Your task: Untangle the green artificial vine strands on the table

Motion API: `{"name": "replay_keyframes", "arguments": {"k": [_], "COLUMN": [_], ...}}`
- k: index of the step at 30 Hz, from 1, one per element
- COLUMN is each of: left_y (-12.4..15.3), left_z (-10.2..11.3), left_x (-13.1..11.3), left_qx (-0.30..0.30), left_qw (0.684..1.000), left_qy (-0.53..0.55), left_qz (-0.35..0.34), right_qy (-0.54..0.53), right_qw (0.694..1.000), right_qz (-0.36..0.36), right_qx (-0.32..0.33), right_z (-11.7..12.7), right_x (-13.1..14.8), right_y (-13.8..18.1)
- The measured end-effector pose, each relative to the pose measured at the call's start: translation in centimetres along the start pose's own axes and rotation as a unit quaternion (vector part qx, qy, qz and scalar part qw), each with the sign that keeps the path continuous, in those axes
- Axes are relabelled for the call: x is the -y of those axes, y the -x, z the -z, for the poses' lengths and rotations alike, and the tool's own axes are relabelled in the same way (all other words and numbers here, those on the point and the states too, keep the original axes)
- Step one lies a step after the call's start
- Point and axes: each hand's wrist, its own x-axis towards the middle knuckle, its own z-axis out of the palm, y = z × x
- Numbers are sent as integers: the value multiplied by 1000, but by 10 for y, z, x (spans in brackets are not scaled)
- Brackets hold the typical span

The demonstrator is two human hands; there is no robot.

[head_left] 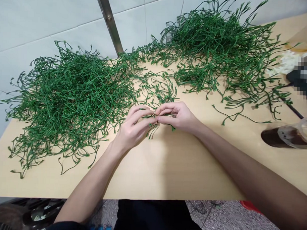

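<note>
My left hand (135,126) and my right hand (177,116) meet at the middle of the table, fingertips pinched together. Between them are a few thin green plastic stems (153,125) with small forked tips, some poking out below the fingers. Exactly how many stems each hand grips is hidden. Just beyond the fingers lies a loose cluster of the same stems (163,90). To the left spreads a large tangled heap of green stems (76,88), close to my left hand. Another big heap (211,40) rests at the back right.
A plastic cup with dark drink (281,135) lies toward the right edge of the wooden table (141,175). White bits (287,62) and a blurred dark object (304,78) are behind it. A metal post (110,21) stands against the tiled wall (131,20).
</note>
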Motion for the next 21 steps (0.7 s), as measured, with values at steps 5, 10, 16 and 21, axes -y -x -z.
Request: {"name": "replay_keyframes", "arguments": {"k": [5, 10, 16, 21], "left_y": [-3, -5, -1, -1], "left_z": [0, -2, -8, -10], "left_x": [-3, -11, -10, -9], "left_qx": [-40, -58, -56, -53], "left_qw": [998, 983, 929, 930], "left_qy": [-25, 21, 141, 135], "left_qz": [30, 170, 337, 338], "right_qy": [7, 17, 21, 17], "right_qw": [1000, 998, 997, 999], "right_qz": [1, 52, 69, 42], "right_qx": [-4, -35, -30, 6], "right_z": [-1, -2, 0, 1], "right_x": [0, -5, -7, -2], "right_y": [0, -2, -2, 0]}}
